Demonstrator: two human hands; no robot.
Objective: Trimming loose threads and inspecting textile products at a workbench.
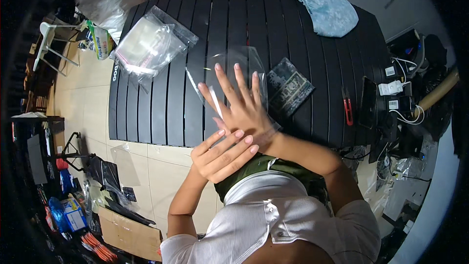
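My right hand (242,110) is spread wide over the near middle of the black slatted table, with nothing gripped. A clear plastic bag (254,59) surrounds its outline, and a narrow white strip (215,103) crosses the index finger. Whether the hand is inside the bag or on top of it I cannot tell. My left hand (222,156) is by the right wrist at the table's near edge, its fingers stretched out, back up. Just right of the bag lies a flat camouflage-patterned packet (291,88).
A pile of clear plastic bags (151,44) lies at the table's far left. Light blue fabric (330,12) sits at the far right. A slim red-handled tool (348,110) and a dark phone (367,102) are on the right, near chargers and white cables (391,88).
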